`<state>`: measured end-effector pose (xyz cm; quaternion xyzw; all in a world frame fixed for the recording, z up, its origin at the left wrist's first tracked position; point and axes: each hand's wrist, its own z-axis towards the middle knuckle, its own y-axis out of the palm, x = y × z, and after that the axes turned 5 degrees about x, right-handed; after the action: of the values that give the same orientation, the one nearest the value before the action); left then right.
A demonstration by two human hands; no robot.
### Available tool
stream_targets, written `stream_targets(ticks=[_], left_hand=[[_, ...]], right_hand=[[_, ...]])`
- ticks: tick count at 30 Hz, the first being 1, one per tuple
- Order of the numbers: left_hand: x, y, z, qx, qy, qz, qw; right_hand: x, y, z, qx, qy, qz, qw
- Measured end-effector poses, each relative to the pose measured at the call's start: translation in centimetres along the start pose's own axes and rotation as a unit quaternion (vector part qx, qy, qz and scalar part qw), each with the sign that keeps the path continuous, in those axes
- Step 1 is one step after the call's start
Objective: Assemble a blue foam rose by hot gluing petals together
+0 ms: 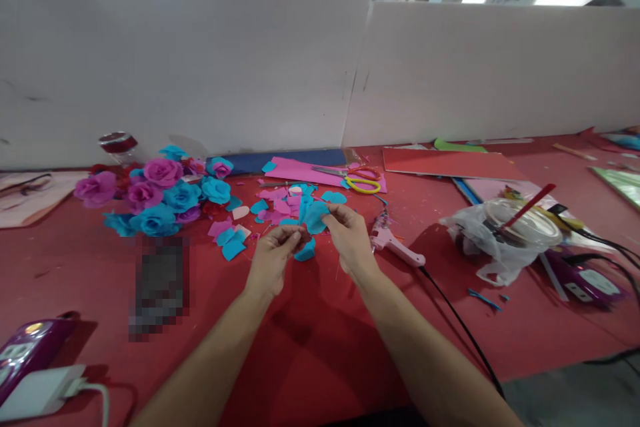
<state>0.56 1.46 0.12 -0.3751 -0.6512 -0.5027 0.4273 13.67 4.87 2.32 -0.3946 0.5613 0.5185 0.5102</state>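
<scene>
Fingers [334,213] of my right hand [354,239] are closed in a pinch on one blue petal [317,217], over the middle of the red table [310,373], while those of my left hand [271,257] curl in just below it, and whether they grip anything I cannot tell. Around them lie blue and pink paper pieces [273,217], too overlapped to count, then one pair of scissors [345,173] on one pink sheet [295,169] beyond, one pink glue gun [397,247] to my right, and to my left a bunch of paper roses [159,193], at least three pink and three blue
</scene>
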Motion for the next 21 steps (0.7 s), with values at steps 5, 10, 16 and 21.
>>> stream_targets(ticks=[5, 10, 16, 21], left_hand=[[-0.13, 0.33, -0.09, 0.016, 0.036, 0.024, 0.999], [-0.42, 0.53, -0.07, 0.040, 0.083, 0.070, 0.993], [-0.78, 0.26, -0.10, 0.043, 0.126, 0.125, 0.983], [-0.58, 0.37, -0.27, 0.056, 0.132, 0.158, 0.977]], right_hand=[[-0.11, 0.17, -0.16, 0.010, 0.014, 0.026, 1.000], [-0.36, 0.23, -0.33, -0.003, 0.036, 0.053, 0.998], [-0.51, 0.31, -0.44, -0.008, 0.033, 0.058, 0.998], [-0.68, 0.35, -0.57, -0.014, 0.047, 0.066, 0.997]])
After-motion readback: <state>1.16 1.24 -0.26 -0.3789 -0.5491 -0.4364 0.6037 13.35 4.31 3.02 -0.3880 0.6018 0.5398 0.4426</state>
